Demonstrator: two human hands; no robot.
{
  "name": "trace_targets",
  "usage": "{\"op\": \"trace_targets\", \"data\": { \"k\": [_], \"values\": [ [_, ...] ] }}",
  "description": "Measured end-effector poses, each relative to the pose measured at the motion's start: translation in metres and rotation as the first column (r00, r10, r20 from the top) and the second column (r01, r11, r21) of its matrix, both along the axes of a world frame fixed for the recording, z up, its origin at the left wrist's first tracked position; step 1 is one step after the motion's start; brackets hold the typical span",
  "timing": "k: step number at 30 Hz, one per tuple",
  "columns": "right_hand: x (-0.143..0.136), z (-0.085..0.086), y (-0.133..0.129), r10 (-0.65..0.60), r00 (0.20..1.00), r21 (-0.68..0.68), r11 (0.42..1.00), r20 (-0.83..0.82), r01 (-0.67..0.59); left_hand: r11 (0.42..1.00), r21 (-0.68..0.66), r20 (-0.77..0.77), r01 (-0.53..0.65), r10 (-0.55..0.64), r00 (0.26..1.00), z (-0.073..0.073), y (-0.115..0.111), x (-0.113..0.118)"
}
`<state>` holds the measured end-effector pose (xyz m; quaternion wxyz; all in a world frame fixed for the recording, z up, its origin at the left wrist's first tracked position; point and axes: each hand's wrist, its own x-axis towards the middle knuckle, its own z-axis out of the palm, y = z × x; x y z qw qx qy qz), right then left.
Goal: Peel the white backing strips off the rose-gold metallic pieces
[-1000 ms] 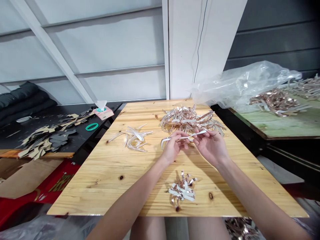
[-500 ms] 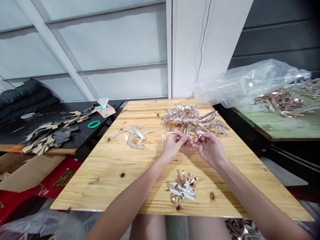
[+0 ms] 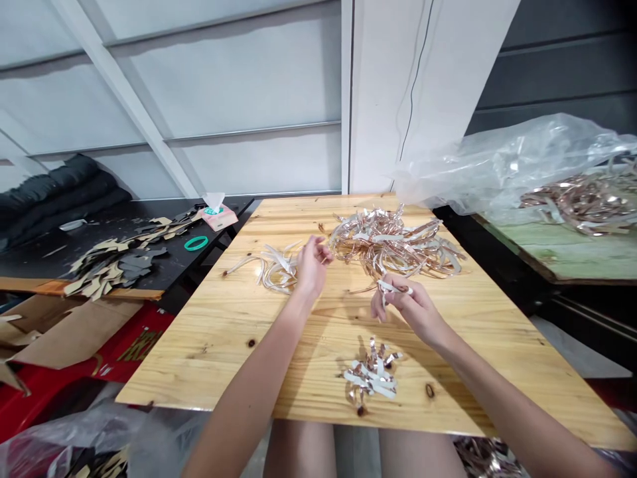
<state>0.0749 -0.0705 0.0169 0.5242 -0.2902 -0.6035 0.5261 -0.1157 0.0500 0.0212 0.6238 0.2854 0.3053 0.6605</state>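
My right hand [image 3: 405,304] is closed on a short piece of white and rose-gold strip [image 3: 394,287], over the wooden table [image 3: 209,358]. My left hand [image 3: 314,262] is raised with fingers apart and slightly curled, between a small pile of white strips [image 3: 277,267] and a large tangle of shiny rose-gold and white strips [image 3: 393,239]. Nothing shows between its fingers. Nearest the table's front edge lies a small heap of short white and rose-gold pieces [image 3: 371,377].
On a black table at the left are beige and grey scraps [image 3: 107,265], a green ring [image 3: 196,243] and a tissue pack [image 3: 219,215]. A cardboard box [image 3: 74,332] stands below. At the right, clear plastic [image 3: 517,156] and more rose-gold strips [image 3: 580,202] lie on another table.
My hands were together at the tangle's near edge. My left hand has let go and moved left and up. My right hand has come slightly nearer with a strip piece. The view has shifted a little.
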Motion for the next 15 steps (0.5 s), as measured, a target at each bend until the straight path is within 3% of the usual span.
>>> {"op": "trace_targets", "data": {
  "k": [4,6,8,11,15],
  "values": [
    [-0.001,0.002,-0.005,0.049,0.992,0.049,0.997,0.115,-0.055,0.995,-0.046,0.107,-0.088,0.093,0.99,0.007,0.011,-0.021],
    [-0.004,0.003,-0.008,0.083,0.982,0.047,0.995,0.167,-0.092,0.999,-0.027,0.128,-0.043,0.046,0.991,0.009,0.007,-0.019],
    [-0.006,0.004,-0.009,0.087,0.968,0.05,0.994,0.234,-0.102,0.993,0.009,0.134,0.114,-0.114,0.984,0.011,-0.004,-0.011],
    [-0.006,0.006,-0.009,0.104,0.93,0.077,0.987,0.353,-0.139,0.907,0.063,0.117,0.417,-0.422,0.899,0.016,-0.026,0.008],
    [-0.004,0.009,-0.009,0.287,0.886,-0.049,0.956,0.363,-0.29,0.801,0.094,0.083,0.591,-0.598,0.797,0.024,-0.051,0.023]
  ]
}}
